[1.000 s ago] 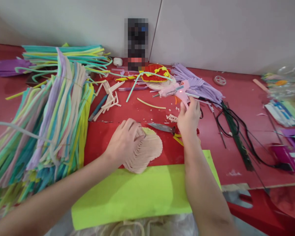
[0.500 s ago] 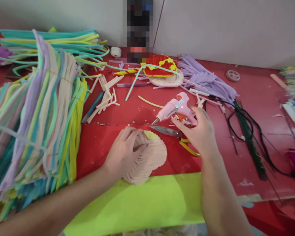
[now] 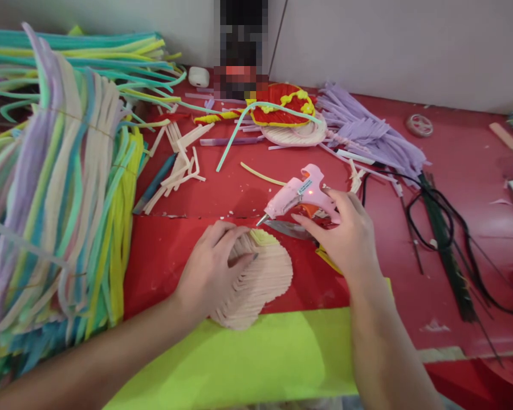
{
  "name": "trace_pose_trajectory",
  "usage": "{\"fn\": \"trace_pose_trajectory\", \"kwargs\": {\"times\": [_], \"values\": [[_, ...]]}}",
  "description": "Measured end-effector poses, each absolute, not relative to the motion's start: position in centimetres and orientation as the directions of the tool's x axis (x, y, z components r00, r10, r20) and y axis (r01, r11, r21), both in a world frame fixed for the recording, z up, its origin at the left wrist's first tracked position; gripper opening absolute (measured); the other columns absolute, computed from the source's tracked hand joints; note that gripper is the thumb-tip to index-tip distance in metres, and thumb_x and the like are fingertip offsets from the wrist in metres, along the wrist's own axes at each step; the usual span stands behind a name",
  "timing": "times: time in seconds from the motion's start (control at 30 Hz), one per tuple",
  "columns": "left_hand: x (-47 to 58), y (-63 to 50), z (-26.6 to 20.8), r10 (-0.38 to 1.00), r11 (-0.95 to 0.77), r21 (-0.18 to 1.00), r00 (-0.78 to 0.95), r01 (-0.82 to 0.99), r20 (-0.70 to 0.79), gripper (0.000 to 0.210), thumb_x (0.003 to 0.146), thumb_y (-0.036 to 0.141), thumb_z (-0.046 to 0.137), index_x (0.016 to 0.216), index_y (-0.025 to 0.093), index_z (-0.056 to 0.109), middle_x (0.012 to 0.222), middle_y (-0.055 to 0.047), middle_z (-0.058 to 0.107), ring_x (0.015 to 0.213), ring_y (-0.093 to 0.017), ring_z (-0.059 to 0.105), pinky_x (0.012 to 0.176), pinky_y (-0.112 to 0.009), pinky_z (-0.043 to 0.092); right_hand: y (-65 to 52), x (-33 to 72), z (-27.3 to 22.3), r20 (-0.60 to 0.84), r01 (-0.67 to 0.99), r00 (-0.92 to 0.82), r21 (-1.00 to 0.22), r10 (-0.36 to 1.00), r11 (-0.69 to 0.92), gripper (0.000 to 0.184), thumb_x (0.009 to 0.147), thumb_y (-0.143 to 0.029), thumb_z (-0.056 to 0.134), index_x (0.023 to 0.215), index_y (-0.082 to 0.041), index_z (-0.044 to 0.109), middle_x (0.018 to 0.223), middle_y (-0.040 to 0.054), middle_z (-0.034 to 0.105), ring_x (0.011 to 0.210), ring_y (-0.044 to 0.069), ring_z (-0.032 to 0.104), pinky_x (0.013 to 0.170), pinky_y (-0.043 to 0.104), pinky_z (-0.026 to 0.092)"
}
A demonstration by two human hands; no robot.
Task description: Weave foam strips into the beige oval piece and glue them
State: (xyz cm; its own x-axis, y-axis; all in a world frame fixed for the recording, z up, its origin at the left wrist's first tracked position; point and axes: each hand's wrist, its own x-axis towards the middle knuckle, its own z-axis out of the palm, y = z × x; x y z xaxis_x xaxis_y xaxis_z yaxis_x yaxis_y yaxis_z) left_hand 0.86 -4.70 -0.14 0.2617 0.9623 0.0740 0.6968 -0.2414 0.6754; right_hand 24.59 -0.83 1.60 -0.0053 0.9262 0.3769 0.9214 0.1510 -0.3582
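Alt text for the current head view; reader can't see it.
The right hand holds a pink glue gun, nozzle near the yellow patch on a beige ribbed piece under the left hand, over a red table. Bundled multicoloured fuzzy stems lie at left.

Your one camera looked out from your head, forward and down at the red table (image 3: 216,196), near enough that your left hand (image 3: 209,259) and right hand (image 3: 346,228) sat around mid-frame, with the pale wall (image 3: 367,51) along the top.
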Motion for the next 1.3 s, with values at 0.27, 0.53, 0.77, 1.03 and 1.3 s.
{"fn": "trace_pose_trajectory", "kwargs": {"times": [0.27, 0.53, 0.77, 1.03, 1.3], "values": [[0.84, -4.74, 0.25, 0.962, -0.238, 0.715, 0.259, 0.658, 0.082, 0.029, 0.083, 0.023, 0.062, 0.111, 0.025, 0.056, 0.105, -0.004, 0.059, 0.097, -0.02, 0.057, 0.085, -0.036, 0.048, -0.83, 25.0, 1.38, 0.396, 0.927, -0.07, -0.313, 0.916, 0.206, 0.043, 0.073, -0.039, 0.07, 0.111, -0.023, 0.058, 0.099, 0.0079, 0.059, 0.09, 0.024, 0.059, 0.082, 0.042, 0.048], [0.83, -4.79, 0.21, 0.96, -0.254, 0.705, 0.262, 0.662, 0.099, 0.028, 0.082, 0.023, 0.062, 0.109, 0.025, 0.057, 0.105, -0.003, 0.06, 0.096, -0.019, 0.058, 0.085, -0.035, 0.049, -0.87, 25.11, 1.26, 0.436, 0.927, -0.114, -0.277, 0.893, 0.253, 0.044, 0.072, -0.032, 0.07, 0.114, -0.025, 0.057, 0.092, 0.005, 0.054, 0.089, 0.023, 0.056, 0.084, 0.041, 0.047], [0.84, -4.73, 0.34, 0.963, -0.241, 0.709, 0.255, 0.663, 0.089, 0.026, 0.082, 0.023, 0.062, 0.107, 0.025, 0.057, 0.105, -0.003, 0.06, 0.097, -0.02, 0.058, 0.086, -0.036, 0.049, -1.05, 25.04, 1.57, 0.406, 0.922, -0.142, -0.277, 0.903, 0.27, 0.043, 0.074, -0.03, 0.067, 0.115, -0.027, 0.057, 0.09, 0.004, 0.053, 0.091, 0.024, 0.055, 0.086, 0.041, 0.045], [0.85, -4.74, 0.37, 0.963, -0.242, 0.711, 0.255, 0.661, 0.091, 0.025, 0.082, 0.023, 0.062, 0.106, 0.025, 0.057, 0.106, -0.003, 0.06, 0.097, -0.019, 0.057, 0.086, -0.035, 0.048, -1.12, 25.1, 1.77, 0.419, 0.92, -0.156, -0.268, 0.895, 0.286, 0.042, 0.073, -0.027, 0.068, 0.115, -0.028, 0.059, 0.089, 0.0034, 0.054, 0.091, 0.024, 0.056, 0.083, 0.04, 0.045], [0.85, -4.68, 0.42, 0.962, -0.245, 0.699, 0.259, 0.672, 0.088, 0.023, 0.081, 0.023, 0.063, 0.104, 0.024, 0.057, 0.104, -0.002, 0.06, 0.096, -0.019, 0.058, 0.085, -0.034, 0.048, -1.12, 25.17, 1.71, 0.409, 0.922, -0.159, -0.264, 0.899, 0.283, 0.041, 0.076, -0.026, 0.065, 0.116, -0.029, 0.059, 0.09, 0.0037, 0.055, 0.09, 0.023, 0.056, 0.082, 0.04, 0.044]]}}
